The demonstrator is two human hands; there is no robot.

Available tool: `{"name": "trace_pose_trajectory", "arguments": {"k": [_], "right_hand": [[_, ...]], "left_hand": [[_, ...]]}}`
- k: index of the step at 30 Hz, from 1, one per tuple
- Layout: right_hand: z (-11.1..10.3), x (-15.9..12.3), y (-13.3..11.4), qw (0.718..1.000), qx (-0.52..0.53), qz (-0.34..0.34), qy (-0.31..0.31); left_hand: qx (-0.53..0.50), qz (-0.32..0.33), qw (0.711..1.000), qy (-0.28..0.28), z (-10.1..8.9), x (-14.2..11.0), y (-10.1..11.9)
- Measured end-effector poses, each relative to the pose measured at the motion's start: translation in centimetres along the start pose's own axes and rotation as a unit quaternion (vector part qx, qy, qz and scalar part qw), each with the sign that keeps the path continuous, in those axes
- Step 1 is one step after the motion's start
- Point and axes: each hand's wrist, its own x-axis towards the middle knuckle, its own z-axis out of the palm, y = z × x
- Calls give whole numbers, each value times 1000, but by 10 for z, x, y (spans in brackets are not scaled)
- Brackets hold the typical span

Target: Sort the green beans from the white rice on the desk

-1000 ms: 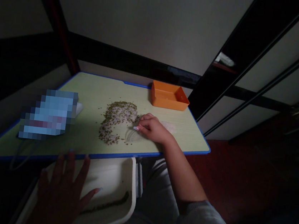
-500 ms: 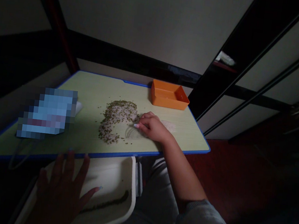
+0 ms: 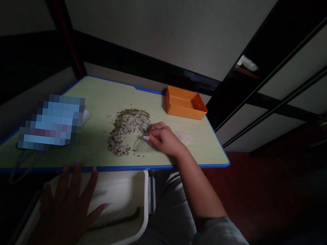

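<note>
Beneath the right hand's fingers [image 3: 154, 132] spreads a pale yellow-green tabletop with blue edging [image 3: 102, 92], and beyond them rises a broad, flat grey-white panel [image 3: 163, 20] above a glossy black band [image 3: 147, 59]. Farther off to the fingers' left slants a narrow dark-red post [image 3: 60, 18]; well to their right, a dark reddish floor [image 3: 247, 187] fades toward black in the dim light.

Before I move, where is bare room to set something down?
Bare tabletop: along the back edge left of the orange bin, between the pixelated blue item and mixed grain pile, and at the right corner beyond the pale grains. Grains crowd the right hand from both sides.
</note>
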Motion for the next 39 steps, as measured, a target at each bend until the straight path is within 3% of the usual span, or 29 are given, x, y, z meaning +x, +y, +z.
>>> {"name": "trace_pose_trajectory", "arguments": {"k": [18,29,39], "right_hand": [[2,2,-1,999,-16,-28,35],[2,0,-1,992,13,-98,77],[-4,-4,1,992,23,-95,83]], "left_hand": [[5,1,1000,-8,-6,2,3],[12,13,1000,4,-1,1,-2],[11,13,1000,8,-1,1,1]]}}
